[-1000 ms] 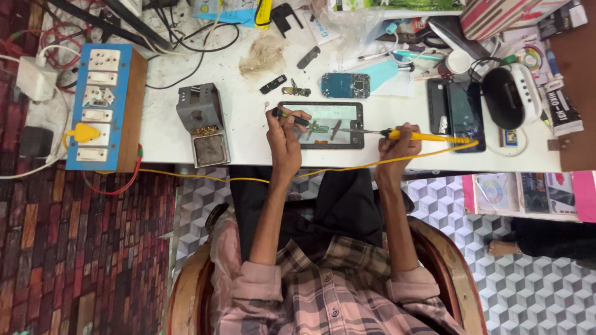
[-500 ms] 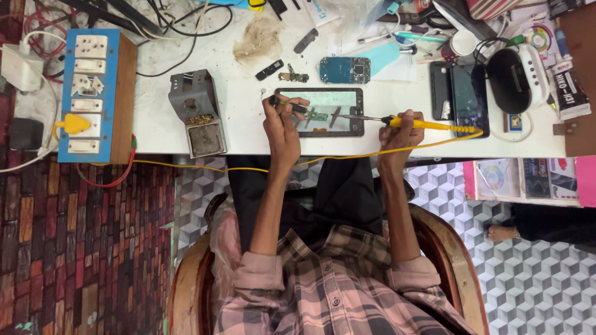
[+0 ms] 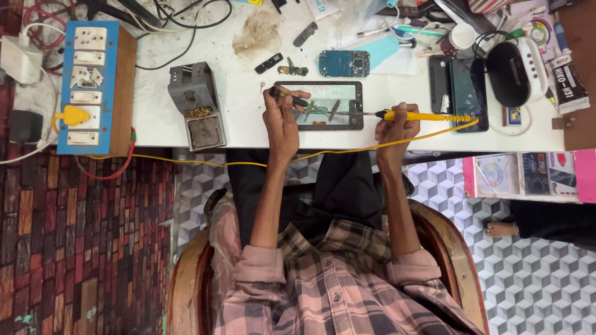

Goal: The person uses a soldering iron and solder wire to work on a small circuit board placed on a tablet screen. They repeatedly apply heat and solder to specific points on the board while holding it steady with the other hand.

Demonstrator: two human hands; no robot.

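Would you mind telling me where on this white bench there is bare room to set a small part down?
Bare bench lies between the grey metal stand and the black-framed panel, by the left hand. A narrow strip runs along the near edge under the right hand. The far right, around the dark phones and tools, is crowded.

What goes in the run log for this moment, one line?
left hand: holds tweezers | right hand: holds yellow soldering iron | tip over opened tablet | white table

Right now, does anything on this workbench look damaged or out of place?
Yes. The tablet frame under both hands lies opened, its insides bare. A loose blue circuit board lies beyond it, and the soldering iron's yellow cord dangles off the table edge.
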